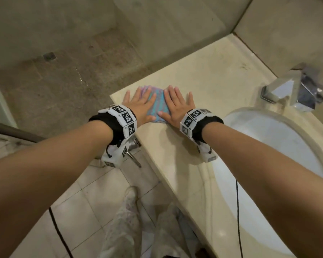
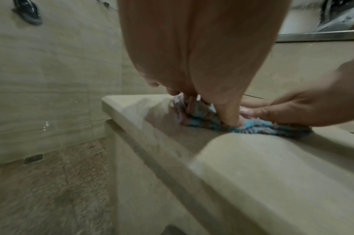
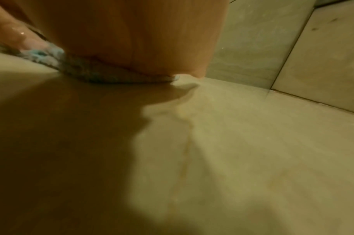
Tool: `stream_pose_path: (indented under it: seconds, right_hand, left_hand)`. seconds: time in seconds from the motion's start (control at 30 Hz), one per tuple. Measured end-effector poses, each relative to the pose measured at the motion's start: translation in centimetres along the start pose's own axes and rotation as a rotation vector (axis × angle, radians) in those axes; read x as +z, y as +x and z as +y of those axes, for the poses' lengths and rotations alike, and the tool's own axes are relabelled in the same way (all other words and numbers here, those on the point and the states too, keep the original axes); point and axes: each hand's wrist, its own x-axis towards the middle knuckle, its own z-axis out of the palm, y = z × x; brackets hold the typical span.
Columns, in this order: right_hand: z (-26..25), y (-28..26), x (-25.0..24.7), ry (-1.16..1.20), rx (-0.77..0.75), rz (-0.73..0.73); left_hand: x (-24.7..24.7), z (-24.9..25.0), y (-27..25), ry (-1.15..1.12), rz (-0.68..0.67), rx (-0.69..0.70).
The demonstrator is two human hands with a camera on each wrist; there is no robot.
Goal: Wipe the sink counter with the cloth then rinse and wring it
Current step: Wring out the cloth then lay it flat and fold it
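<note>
A blue and pink striped cloth (image 1: 157, 104) lies flat on the beige stone counter (image 1: 209, 81), near its left end. My left hand (image 1: 141, 103) presses its left half with straight, spread fingers. My right hand (image 1: 177, 105) presses its right half the same way, thumbs nearly meeting. In the left wrist view the cloth (image 2: 252, 125) is bunched under the left hand (image 2: 192, 63), and the right hand (image 2: 292, 108) lies flat beside it. In the right wrist view the cloth (image 3: 95, 73) shows under the right hand's (image 3: 131, 39) palm.
A white oval basin (image 1: 268, 138) is set in the counter to the right, with a chrome faucet (image 1: 291, 90) behind it. The counter's left edge (image 1: 123, 112) drops to a sunken shower floor (image 1: 63, 81). A metal handle (image 1: 134, 155) sticks out below the counter front. Tiled walls rise behind.
</note>
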Motion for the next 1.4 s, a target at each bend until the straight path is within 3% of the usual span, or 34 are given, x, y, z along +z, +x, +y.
stream_pose_path:
  seconds: [0.07, 0.13, 0.2, 0.27, 0.33, 0.4, 0.53, 0.7, 0.83, 1.0, 1.07, 1.17, 1.3, 1.4]
  right_hand:
    - [0.0, -0.3, -0.7, 0.100, 0.019, 0.001]
    - [0.4, -0.5, -1.6, 0.352, 0.119, 0.169]
    - [1.3, -1.0, -2.5, 0.622, 0.317, 0.350]
    - [1.9, -1.4, -3.3, 0.732, 0.485, 0.268]
    - [2.1, -1.4, -3.5, 0.806, 0.558, 0.132]
    - [1.8, -1.2, -3.5, 0.912, 0.609, 0.092]
    - [1.2, -1.1, -3.4, 1.178, 0.590, 0.012]
    - [-0.1, -0.9, -5.6, 1.199, 0.540, -0.014]
    - [-0.3, -1.8, -8.2, 1.318, 0.491, 0.073]
    - [1.5, -5.3, -11.8, 1.664, 0.449, 0.285]
    - [3.0, -7.4, -13.4, 1.686, 0.430, 0.371]
    - [5.6, -11.1, -15.3, 1.728, 0.412, 0.485]
    - [9.5, -16.8, -16.2, 1.764, 0.408, 0.611]
    - [13.0, -21.2, -16.0, 1.758, 0.456, 0.709]
  left_hand:
    - [-0.3, 0.3, -0.2, -0.027, -0.003, 0.005]
    - [-0.8, 0.1, -0.2, -0.047, 0.065, 0.045]
    - [-1.4, -0.4, -0.3, -0.062, 0.160, 0.108]
    - [-1.5, -0.8, -0.2, -0.090, 0.193, 0.195]
    - [-1.6, -0.7, -0.2, -0.150, 0.150, 0.260]
    - [-1.7, -0.6, -0.3, -0.178, 0.089, 0.246]
    - [-1.8, -1.0, 0.4, -0.288, 0.133, 0.232]
    - [-3.1, -1.2, 1.0, -0.543, 0.223, 0.152]
    - [-5.6, -0.3, 1.8, -0.770, 0.231, 0.160]
    - [-9.5, 2.8, 3.4, -0.916, 0.242, 0.128]
    - [-10.8, 5.0, 3.3, -1.062, 0.179, 0.100]
    - [-12.6, 9.4, 2.3, -1.268, -0.024, 0.101]
    - [-14.0, 15.4, 1.1, -1.424, -0.314, 0.205]
    - [-14.9, 20.0, 0.2, -1.536, -0.332, 0.276]
